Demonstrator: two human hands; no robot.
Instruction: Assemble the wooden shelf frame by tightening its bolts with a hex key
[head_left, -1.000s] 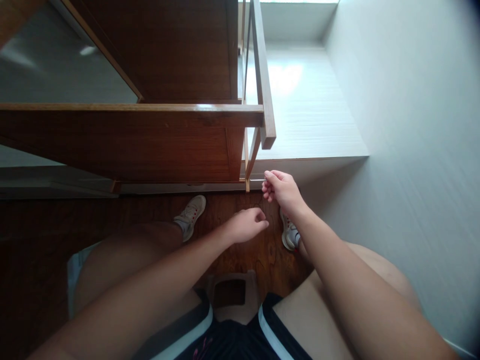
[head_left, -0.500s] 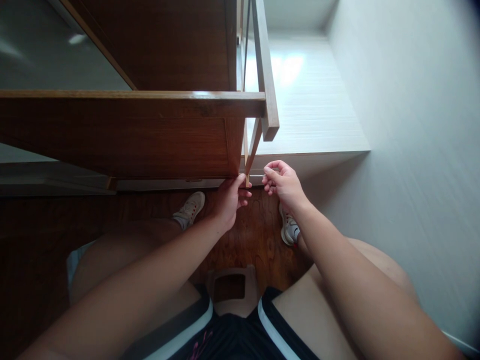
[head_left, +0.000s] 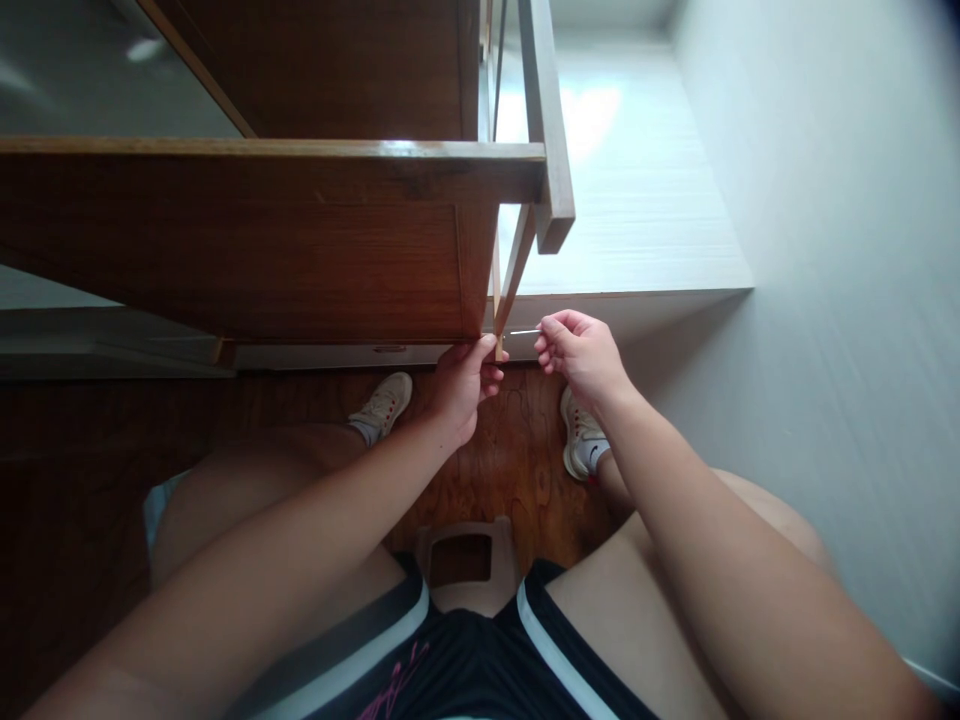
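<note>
My left hand (head_left: 466,382) is closed around the bottom corner of a wooden cabinet door (head_left: 285,250), right at its lower edge. My right hand (head_left: 581,352) is closed in a pinch on a thin metal pin (head_left: 523,331) that points left toward the lower end of a pale wooden frame (head_left: 517,262) beside the door. The pin's tip is almost at the frame. I sit on a low stool (head_left: 466,570) with my knees apart.
A white ledge (head_left: 637,240) and a white wall (head_left: 825,250) lie to the right. The floor (head_left: 517,470) is dark wood, with my white shoes (head_left: 384,405) on it. A glass pane (head_left: 82,70) shows at the upper left.
My left hand rose from above the floor to grip the door's bottom corner. My right hand drew slightly right, and the thin pin now shows between it and the frame.
</note>
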